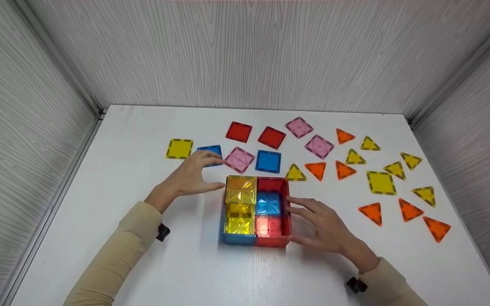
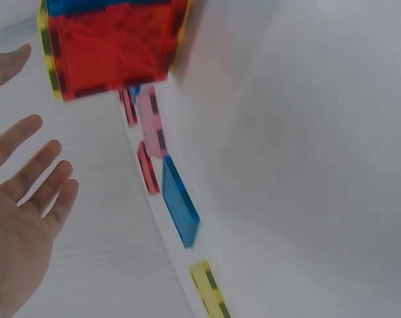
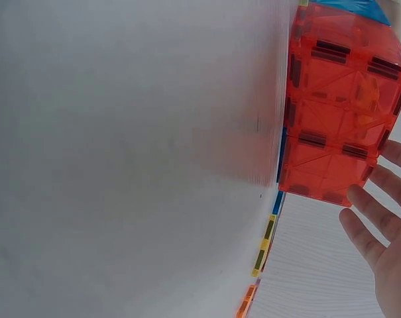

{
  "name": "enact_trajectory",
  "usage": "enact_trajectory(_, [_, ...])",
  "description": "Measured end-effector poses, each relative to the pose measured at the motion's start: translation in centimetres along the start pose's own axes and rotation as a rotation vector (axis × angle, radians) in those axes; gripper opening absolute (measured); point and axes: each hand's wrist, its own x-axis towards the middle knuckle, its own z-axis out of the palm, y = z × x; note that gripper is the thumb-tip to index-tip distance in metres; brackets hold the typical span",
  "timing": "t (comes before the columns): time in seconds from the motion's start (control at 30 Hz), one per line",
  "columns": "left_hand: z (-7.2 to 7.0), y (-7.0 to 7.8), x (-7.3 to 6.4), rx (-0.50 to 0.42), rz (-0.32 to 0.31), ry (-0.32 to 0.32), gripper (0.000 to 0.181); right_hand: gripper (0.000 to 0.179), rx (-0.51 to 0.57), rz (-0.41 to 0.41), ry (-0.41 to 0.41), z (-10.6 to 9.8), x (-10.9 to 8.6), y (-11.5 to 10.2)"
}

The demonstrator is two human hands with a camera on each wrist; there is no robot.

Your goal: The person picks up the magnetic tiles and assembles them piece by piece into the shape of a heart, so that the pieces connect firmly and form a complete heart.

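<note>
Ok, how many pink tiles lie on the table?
3: the left pink tile between two blue tiles, the far one right of the red tiles, the third just nearer and right.

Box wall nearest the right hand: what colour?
That wall is translucent red; it shows best in the right wrist view.

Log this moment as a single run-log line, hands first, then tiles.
left hand: beside tile structure | right hand: at its red side wall | loose tiles: lying beyond and right of structure
</note>
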Motion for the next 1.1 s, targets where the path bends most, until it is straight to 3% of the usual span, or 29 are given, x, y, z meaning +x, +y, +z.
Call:
enact_trajectory(0.13, [-1.3, -3.5, 0.2, 0.042, -0.091, 0.04, 0.067, 0.071, -0.015, -0.011, 0.009, 0.0, 0.0, -0.1])
enact_trajectory(0.3, [-2.1, -7.5, 0.7, 0.12, -0.227, 0.037, 0.071, 0.07, -0.038, -0.027, 0.017, -0.1, 0.1, 0.0])
enact_trajectory(0.5, [-2.3, -11.1, 1.7, 0.151, -0.335, 0.032, 0.073, 0.07, -0.037, -0.028, 0.017, -0.1, 0.1, 0.0])
enact_trajectory(0.77, [-2.4, -12.9, 2.9, 0.072, -0.427, 0.034, 0.076, 0.071, -0.017, -0.004, -0.008, -0.1, 0.0, 0.0])
enact_trajectory(1.1, [-2.0, -13.0, 3.5, 0.039, -0.437, 0.009, 0.072, 0.07, -0.03, -0.028, 0.003, -0.1, 0.1, 0.1])
